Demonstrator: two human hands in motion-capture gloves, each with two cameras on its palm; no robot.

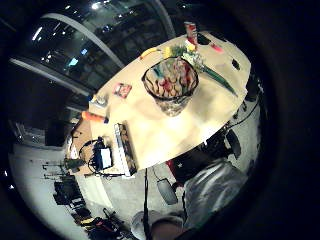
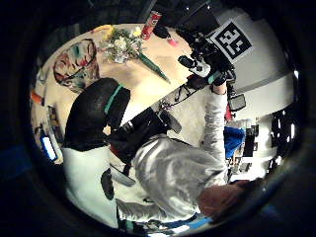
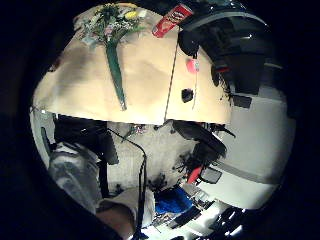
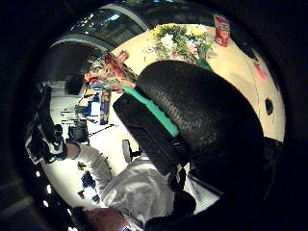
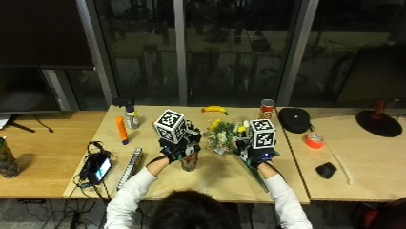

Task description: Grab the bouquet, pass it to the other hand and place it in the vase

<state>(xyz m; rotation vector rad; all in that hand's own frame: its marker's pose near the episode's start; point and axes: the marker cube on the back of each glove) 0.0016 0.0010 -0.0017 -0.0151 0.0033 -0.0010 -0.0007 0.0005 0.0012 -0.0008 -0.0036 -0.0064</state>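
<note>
Yellow, white and green, the bouquet of artificial flowers on a long green stem [image 5: 223, 138] lies flat on the pale wooden surface [image 5: 209, 179], just beside the patterned glass vase [image 5: 188, 161], which stands upright with nothing in it. From the vase, the blooms point toward the far edge and the stem runs back toward the near edge, under our right hand [image 5: 256, 151]. That hand is the nearer one; our left hand [image 5: 176, 149] hovers above the vase. Neither holds anything, but we cannot tell how wide either grip stands. We judge the pick-up has not yet begun. Beyond the vase sit a banana [image 5: 214, 109] and a red can [image 5: 268, 109]; past them, dark windows [image 5: 235, 47] close the room.
</note>
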